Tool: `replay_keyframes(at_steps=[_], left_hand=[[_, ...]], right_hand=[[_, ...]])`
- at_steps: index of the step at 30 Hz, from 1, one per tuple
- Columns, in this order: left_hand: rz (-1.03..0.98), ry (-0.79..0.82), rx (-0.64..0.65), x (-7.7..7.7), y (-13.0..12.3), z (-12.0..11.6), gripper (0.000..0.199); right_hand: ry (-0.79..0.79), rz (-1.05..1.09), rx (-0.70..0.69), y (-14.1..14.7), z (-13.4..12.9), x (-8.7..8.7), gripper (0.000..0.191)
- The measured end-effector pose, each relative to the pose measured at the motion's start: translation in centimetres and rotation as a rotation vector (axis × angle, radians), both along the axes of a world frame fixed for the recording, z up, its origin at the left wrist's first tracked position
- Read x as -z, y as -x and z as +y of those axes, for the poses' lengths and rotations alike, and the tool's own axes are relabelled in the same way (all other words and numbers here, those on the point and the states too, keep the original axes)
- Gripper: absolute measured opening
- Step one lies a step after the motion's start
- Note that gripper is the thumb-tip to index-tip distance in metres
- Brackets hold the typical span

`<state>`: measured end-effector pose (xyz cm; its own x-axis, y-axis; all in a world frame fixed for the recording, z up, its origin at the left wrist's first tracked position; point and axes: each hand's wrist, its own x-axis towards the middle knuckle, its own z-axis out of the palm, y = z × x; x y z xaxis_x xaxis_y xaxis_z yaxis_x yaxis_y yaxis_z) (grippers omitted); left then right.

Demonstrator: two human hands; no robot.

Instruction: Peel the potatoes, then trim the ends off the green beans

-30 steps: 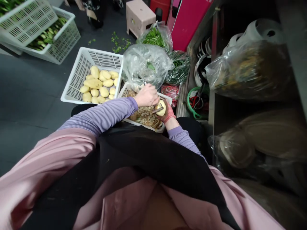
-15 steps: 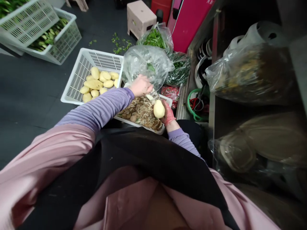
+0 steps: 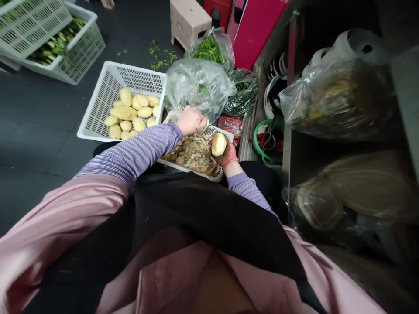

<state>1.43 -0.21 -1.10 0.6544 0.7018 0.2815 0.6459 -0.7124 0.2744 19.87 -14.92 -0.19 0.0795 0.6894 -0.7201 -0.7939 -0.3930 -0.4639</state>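
Observation:
My right hand is closed around a potato, its pale flesh bare on most of the side I see, with brown skin along the left. Just left of it, my left hand is closed on a peeler; the metal head pokes out toward the potato and most of the handle is hidden. Both hands are over a shallow white basket holding brown and pale peelings and a few unpeeled potatoes. Left of that, peeled potatoes lie in a larger white basket.
Clear plastic bags of greens stand behind the peelings. A green basket with scissors sits at the right, beside a shelf with bagged goods. A stool and stacked vegetable crates are farther back.
The potato in my right hand has turned, so brown skin now shows on its left side. My left hand has shifted slightly, and the peeler's metal head shows more clearly. The whole view has shifted slightly.

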Motion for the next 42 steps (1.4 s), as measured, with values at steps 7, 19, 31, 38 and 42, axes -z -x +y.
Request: replay_keyframes(at_steps=[7, 19, 31, 38, 42], left_hand=[[-0.029, -0.007, 0.143, -0.3, -0.7, -0.9, 0.059], [-0.061, 0.063, 0.102, 0.1, -2.5, 0.0, 0.055], [-0.066, 0.005, 0.080, -0.8, -0.7, 2.0, 0.047], [-0.001, 0.011, -0.099, 0.1, 0.7, 3.2, 0.045], [-0.039, -0.036, -0.022, -0.5, 0.7, 0.4, 0.048]], right_hand=[[0.115, 0.115, 0.015, 0.4, -0.8, -1.2, 0.028], [0.167, -0.016, 0.050, 1.0, 0.3, -0.1, 0.034], [-0.104, -0.229, -0.019, 0.3, -0.2, 2.1, 0.042], [-0.052, 0.126, -0.155, -1.1, -0.5, 2.0, 0.044], [0.064, 0.246, 0.010, -0.8, -0.1, 1.4, 0.041]])
